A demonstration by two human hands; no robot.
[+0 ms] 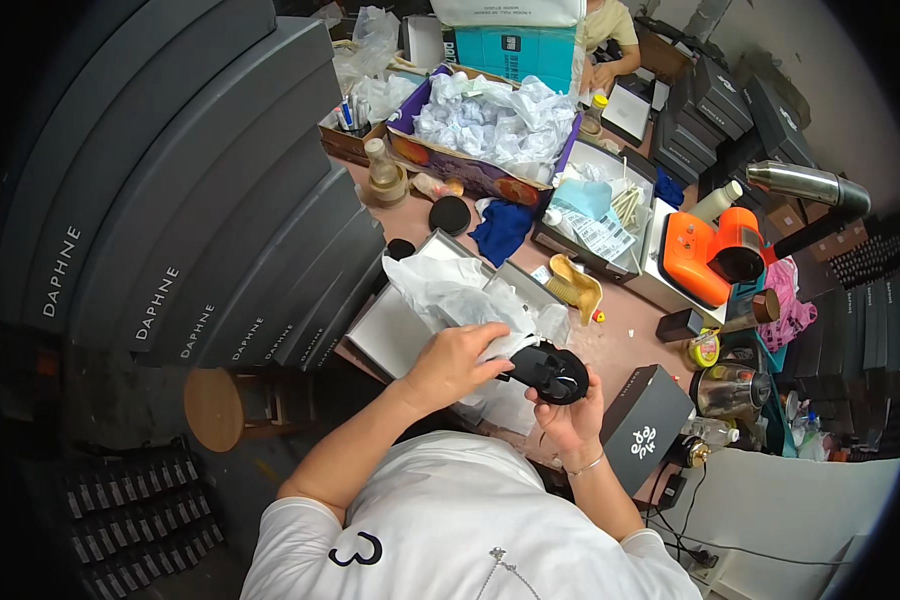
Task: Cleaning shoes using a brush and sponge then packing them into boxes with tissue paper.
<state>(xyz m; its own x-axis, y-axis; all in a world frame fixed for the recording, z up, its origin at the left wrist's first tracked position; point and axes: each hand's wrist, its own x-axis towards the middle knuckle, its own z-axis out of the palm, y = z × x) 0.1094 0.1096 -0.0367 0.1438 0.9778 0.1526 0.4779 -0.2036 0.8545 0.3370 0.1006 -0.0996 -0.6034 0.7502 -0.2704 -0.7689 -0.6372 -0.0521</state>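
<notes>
Where it lies: while held above the table (610,345) edge, the black shoe (548,372) is kept between both hands.
Right hand (570,415): fingers are clamped under the shoe.
Left hand (455,362): fingers are closed on white paper (500,342) at the shoe's left end.
Long axis: left to right.
Nearer hand: neither; both are touching.

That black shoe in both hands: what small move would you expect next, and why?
Probably pressing the white tissue paper further into the black shoe. The left hand grips the paper at the shoe's opening while the right hand steadies the shoe from below, above the open box.
</notes>
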